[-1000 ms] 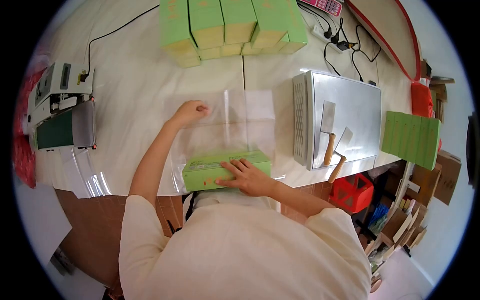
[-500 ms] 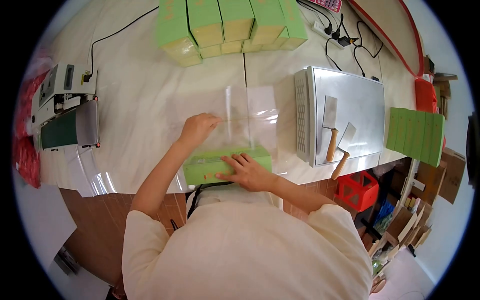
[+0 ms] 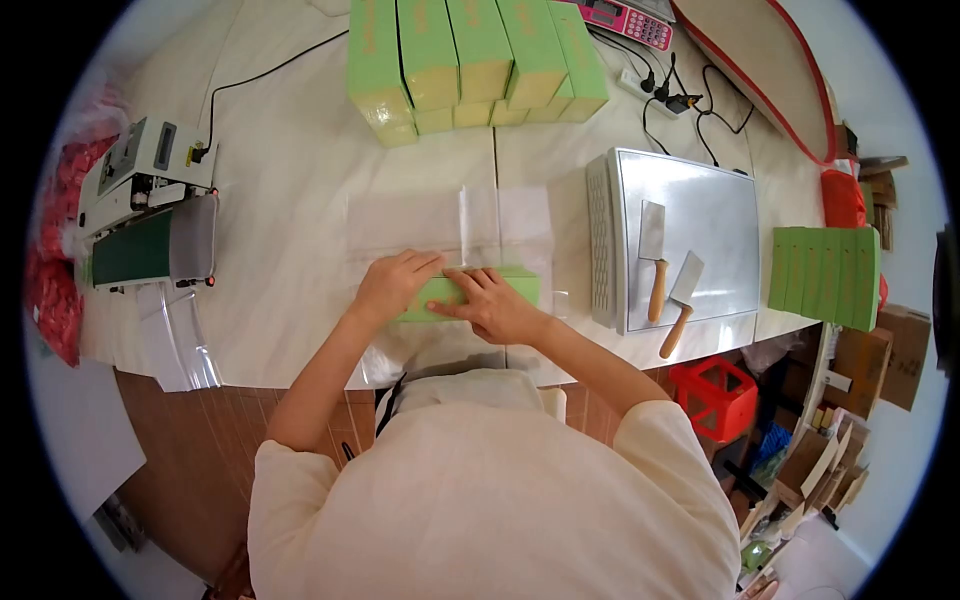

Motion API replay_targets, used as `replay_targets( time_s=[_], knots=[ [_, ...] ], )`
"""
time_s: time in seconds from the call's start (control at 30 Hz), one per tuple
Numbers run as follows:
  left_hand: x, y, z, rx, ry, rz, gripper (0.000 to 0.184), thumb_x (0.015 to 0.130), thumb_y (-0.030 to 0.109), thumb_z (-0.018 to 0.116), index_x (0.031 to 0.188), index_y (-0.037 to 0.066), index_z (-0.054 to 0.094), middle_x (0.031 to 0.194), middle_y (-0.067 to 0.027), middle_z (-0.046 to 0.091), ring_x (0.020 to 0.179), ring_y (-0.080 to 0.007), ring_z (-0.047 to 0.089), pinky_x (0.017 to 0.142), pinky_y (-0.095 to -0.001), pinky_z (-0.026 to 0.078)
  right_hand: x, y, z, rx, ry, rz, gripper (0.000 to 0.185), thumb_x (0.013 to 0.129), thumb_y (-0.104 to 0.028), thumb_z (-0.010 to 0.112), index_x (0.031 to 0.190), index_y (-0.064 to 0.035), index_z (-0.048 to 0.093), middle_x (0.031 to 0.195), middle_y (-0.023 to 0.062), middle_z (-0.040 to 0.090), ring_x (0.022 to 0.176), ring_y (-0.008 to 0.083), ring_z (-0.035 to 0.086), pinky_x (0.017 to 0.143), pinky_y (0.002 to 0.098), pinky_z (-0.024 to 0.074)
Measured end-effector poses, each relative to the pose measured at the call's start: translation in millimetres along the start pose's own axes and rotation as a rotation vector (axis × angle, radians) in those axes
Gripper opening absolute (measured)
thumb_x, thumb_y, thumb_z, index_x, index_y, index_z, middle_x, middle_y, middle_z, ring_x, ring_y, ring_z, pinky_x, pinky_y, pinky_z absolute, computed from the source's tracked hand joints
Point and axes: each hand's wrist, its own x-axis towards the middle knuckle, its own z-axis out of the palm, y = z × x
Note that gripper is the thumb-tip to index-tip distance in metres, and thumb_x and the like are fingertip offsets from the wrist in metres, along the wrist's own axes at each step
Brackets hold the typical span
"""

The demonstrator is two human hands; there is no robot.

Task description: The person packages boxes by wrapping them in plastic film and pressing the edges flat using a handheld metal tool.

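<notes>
A long green box lies near the front of the table on a sheet of clear plastic film. My right hand grips the box near its middle, thumb on the near side and fingers across the top. At the box's left part, my left hand is closed with its fingers bent over the far edge. It covers that end, and whether film is also caught under its fingertips is hidden. The two hands almost meet at the fingertips.
Stacked green boxes stand at the back. On the right, two wooden-handled scrapers lie on a metal-topped machine, with a row of green boxes beyond. A white and green machine stands left; a power strip lies behind.
The box has moved away from the table's front edge, further onto the film, with my right hand on it. My left hand has come down from the film to the box.
</notes>
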Motion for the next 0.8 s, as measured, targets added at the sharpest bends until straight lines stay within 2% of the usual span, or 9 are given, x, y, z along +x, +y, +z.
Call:
replay_targets(
  time_s=[0.2,0.27,0.37,0.6,0.7,0.8],
  knots=[
    [-11.5,5.5,11.4,0.022,0.059,0.038,0.038,0.074,0.008,0.064,0.113,0.007,0.068,0.114,-0.0054,0.068,0.096,-0.0222,0.066,0.078,-0.0342,0.056,-4.9,-0.5,4.7,0.037,0.053,0.008,0.076,0.067,-0.004,0.069,0.139,-0.0202,0.051,0.136,0.0182,0.046,0.118,0.0340,0.048,0.103,0.0469,0.0386],
    [-14.9,9.6,11.4,0.015,0.063,0.036,0.038,0.074,0.008,0.064,0.112,0.007,0.068,0.113,-0.0055,0.068,0.097,-0.0218,0.066,0.079,-0.0340,0.055,-7.5,-4.8,4.7,-0.033,0.123,0.002,0.072,0.068,-0.003,0.067,0.137,-0.0139,0.051,0.131,0.0164,0.049,0.116,0.0327,0.050,0.102,0.0450,0.0403],
    [-22.1,19.9,15.0,0.010,0.098,0.046,0.037,0.074,0.008,0.064,0.111,0.008,0.069,0.109,-0.0047,0.068,0.095,-0.0212,0.065,0.077,-0.0333,0.053,-14.0,-6.4,14.5,-0.103,0.203,-0.009,0.062,0.072,-0.003,0.065,0.132,-0.0109,0.054,0.125,0.0133,0.052,0.111,0.0295,0.053,0.099,0.0422,0.0425],
    [-38.9,30.6,44.1,0.087,0.264,-0.016,0.036,0.073,0.009,0.066,0.109,0.010,0.070,0.105,0.0003,0.065,0.091,-0.0187,0.061,0.074,-0.0336,0.049,-23.6,-13.9,25.5,-0.192,0.212,-0.017,0.050,0.077,-0.010,0.064,0.126,-0.0105,0.056,0.118,0.0108,0.054,0.105,0.0252,0.054,0.095,0.0387,0.0445],
    [-40.7,32.0,51.3,0.116,0.335,-0.033,0.036,0.072,0.009,0.069,0.108,0.011,0.070,0.104,0.0015,0.065,0.091,-0.0180,0.061,0.075,-0.0335,0.048,-22.3,-16.6,23.5,-0.102,0.220,0.021,0.050,0.078,-0.012,0.063,0.127,-0.0104,0.056,0.116,0.0111,0.055,0.107,0.0269,0.054,0.095,0.0405,0.0441],
    [-41.2,32.3,54.3,0.110,0.370,-0.049,0.037,0.071,0.008,0.071,0.108,0.012,0.070,0.104,0.0022,0.065,0.091,-0.0178,0.060,0.075,-0.0334,0.047,-9.7,-6.1,3.2,-0.144,0.286,0.041,0.051,0.077,-0.013,0.064,0.128,-0.0109,0.056,0.118,0.0112,0.054,0.109,0.0289,0.054,0.101,0.0449,0.0406]
  ],
)
